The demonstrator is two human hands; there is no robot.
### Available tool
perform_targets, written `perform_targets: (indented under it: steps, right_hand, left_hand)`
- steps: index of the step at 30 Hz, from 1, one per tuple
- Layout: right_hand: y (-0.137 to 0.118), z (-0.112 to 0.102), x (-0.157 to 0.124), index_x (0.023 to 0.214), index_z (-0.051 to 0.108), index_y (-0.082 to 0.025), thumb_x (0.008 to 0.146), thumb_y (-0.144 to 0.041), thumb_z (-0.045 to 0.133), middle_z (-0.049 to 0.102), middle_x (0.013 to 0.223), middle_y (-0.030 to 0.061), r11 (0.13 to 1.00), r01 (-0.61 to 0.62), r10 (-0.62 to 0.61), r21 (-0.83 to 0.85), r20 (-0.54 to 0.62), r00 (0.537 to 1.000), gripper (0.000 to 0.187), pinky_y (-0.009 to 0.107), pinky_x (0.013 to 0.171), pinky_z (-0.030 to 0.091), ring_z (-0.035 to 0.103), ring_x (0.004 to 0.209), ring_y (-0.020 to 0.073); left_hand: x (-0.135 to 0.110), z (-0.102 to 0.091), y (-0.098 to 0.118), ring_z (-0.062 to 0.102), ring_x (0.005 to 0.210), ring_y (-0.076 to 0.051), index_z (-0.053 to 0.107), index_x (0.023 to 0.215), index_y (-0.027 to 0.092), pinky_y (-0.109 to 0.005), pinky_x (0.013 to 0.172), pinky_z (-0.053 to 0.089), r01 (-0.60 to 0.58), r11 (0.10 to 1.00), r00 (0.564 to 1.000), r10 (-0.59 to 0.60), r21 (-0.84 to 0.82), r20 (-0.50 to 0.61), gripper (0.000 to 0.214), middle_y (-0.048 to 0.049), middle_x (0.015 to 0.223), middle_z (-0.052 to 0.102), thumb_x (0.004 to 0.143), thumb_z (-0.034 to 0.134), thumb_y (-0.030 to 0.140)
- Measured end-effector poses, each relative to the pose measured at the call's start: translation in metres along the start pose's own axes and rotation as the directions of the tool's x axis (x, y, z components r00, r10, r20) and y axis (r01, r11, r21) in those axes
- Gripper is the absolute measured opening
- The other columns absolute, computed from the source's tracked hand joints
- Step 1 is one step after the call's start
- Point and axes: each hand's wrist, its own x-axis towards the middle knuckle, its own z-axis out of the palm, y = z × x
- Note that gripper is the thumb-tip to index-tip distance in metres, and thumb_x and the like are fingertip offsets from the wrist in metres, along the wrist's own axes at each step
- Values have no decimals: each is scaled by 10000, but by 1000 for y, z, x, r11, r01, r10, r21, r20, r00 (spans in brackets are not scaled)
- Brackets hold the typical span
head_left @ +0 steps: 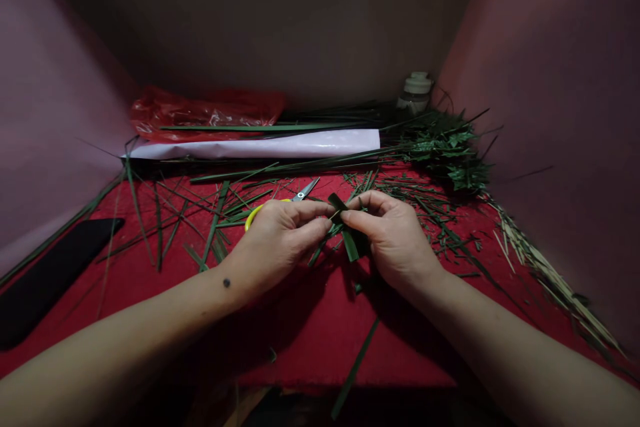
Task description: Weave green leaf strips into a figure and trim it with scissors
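Note:
Both my hands meet over the middle of a red cloth (295,340), pinching a green leaf strip (351,245). My left hand (285,233) has its thumb and forefinger closed at the strip's left side, on what looks like a thin stem. From the other side, my right hand (393,233) grips the folded strip between thumb and fingers; part of it is hidden there. Just behind my left hand lie scissors (301,195) with yellow handles, blades pointing away to the right. A longer leaf strip (356,368) hangs over the near edge of the cloth.
Cut leaf pieces (220,213) litter the cloth. Behind them lie a white roll (300,145), a red plastic bag (210,110), a leafy bundle (450,150) and a bottle (417,90). A black flat object (60,273) is at left, pale stalks (545,273) at right. Pink walls flank both sides.

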Motion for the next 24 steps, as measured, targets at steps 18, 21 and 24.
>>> perform_targets:
  steps: [18, 21, 24]
  right_hand:
    - [1, 3, -2, 668, 601, -158, 692, -171, 584, 560, 611, -17, 924, 181, -218, -336, -75, 973, 33, 205, 538, 379, 472, 558, 95]
    - [2, 2, -1, 681, 610, -160, 697, -186, 583, 566, 620, -15, 922, 181, -220, -342, -78, 972, 40, 208, 533, 377, 474, 558, 98]
    - [2, 1, -1, 676, 613, -160, 700, -185, 581, 569, 618, -12, 916, 180, -222, -359, -80, 972, 47, 209, 525, 377, 476, 551, 100]
  left_hand:
    - [2, 12, -1, 297, 410, -37, 648, 825, 130, -158, 385, 238, 136, 933, 990, -143, -334, 5, 150, 64, 472, 392, 749, 525, 171]
    - [4, 12, -2, 277, 410, -39, 638, 831, 136, -162, 388, 227, 146, 926, 989, -148, -350, 20, 148, 70, 467, 366, 757, 526, 197]
    - [6, 11, -3, 253, 405, -43, 631, 836, 138, -170, 380, 201, 157, 940, 987, -157, -302, 26, 159, 73, 459, 353, 768, 509, 212]
